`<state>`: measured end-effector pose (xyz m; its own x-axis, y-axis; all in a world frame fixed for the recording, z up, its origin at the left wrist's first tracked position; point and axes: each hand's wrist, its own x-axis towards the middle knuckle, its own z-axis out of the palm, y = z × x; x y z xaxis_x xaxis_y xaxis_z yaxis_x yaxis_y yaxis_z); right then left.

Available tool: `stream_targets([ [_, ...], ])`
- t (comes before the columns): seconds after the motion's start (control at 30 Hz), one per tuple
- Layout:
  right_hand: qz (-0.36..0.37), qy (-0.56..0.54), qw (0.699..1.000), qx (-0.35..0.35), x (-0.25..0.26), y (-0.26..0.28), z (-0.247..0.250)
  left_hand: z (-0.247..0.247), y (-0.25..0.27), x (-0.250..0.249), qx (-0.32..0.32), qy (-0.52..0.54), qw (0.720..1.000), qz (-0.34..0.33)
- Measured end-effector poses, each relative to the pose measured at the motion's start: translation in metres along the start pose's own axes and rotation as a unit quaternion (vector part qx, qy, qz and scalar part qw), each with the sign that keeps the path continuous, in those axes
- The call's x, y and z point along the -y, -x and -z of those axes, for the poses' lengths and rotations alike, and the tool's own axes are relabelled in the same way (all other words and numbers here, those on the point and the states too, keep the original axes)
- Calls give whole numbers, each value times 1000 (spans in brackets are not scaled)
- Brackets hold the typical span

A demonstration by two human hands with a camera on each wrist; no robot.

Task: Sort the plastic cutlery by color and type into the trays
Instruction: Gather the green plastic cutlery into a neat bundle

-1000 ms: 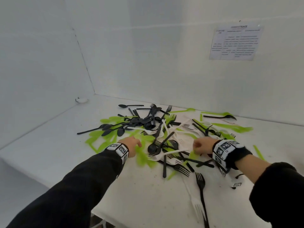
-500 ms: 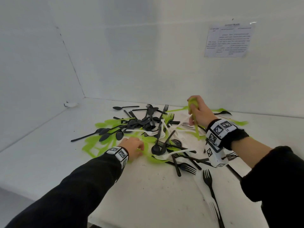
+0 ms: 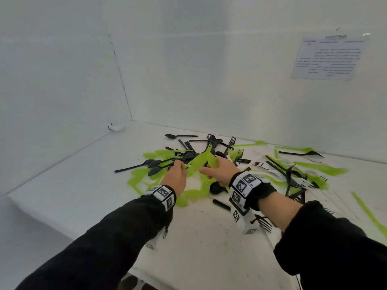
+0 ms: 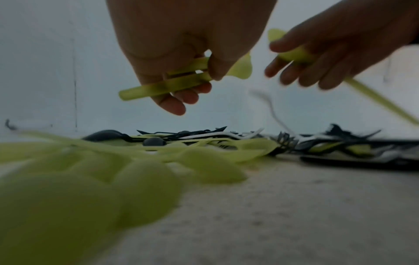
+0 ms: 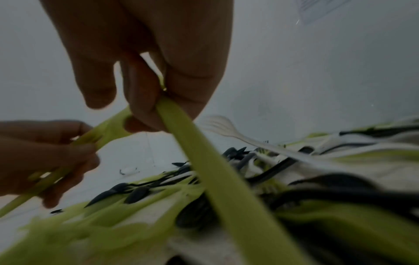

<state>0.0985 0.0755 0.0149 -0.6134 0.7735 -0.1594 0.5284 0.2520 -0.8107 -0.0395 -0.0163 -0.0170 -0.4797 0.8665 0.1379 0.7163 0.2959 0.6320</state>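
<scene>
A mixed pile of black, green and white plastic cutlery (image 3: 230,162) lies spread on the white table (image 3: 83,185). My left hand (image 3: 180,168) is raised just above the pile's left part and grips two green handles (image 4: 172,80) side by side; their green heads (image 3: 196,161) point up and right. My right hand (image 3: 210,171) is close beside it, pinching a green spoon (image 4: 294,53) near its bowl. That spoon's long green handle (image 5: 211,161) runs back under my wrist. The two held bundles nearly touch.
White walls close the table at the back and left, with a printed sheet (image 3: 328,57) on the back wall. A small white object (image 3: 117,127) sits in the far corner. Black forks (image 3: 263,223) and a green piece (image 3: 368,212) lie near the front right edge.
My right hand has come down and to the left from the back of the pile with its green piece. My left hand has risen off the table with green pieces and met it.
</scene>
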Motion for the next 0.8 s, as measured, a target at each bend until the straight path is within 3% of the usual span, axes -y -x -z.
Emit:
stream_targets([
  [0.07, -4, -17, 999, -34, 4, -9, -18, -6, 4, -8, 5, 59, 998, -4],
  [0.2, 21, -174, 981, -80, 4, -28, -40, -22, 14, -17, 15, 189, 982, -10],
  [0.3, 34, -230, 968, -100, 5, -31, -42, -25, 15, -15, 2, 282, 958, 53],
  [0.37, 40, -226, 965, -127, 4, -34, -38, -22, 14, -11, -14, 285, 953, 104],
  [0.43, 30, -199, 966, -160, 4, -37, -31, -18, 10, -2, -39, 180, 977, 110],
  [0.53, -15, -269, 950, -155, 0, -35, -22, -11, -1, 13, -13, -6, 995, 96],
  [0.7, -50, -157, 977, -134, -21, -34, -12, -10, -11, 26, 46, -111, 986, 116],
  [0.8, -83, -196, 970, -119, -31, -36, -9, -14, -7, 23, 91, -233, 964, 85],
])
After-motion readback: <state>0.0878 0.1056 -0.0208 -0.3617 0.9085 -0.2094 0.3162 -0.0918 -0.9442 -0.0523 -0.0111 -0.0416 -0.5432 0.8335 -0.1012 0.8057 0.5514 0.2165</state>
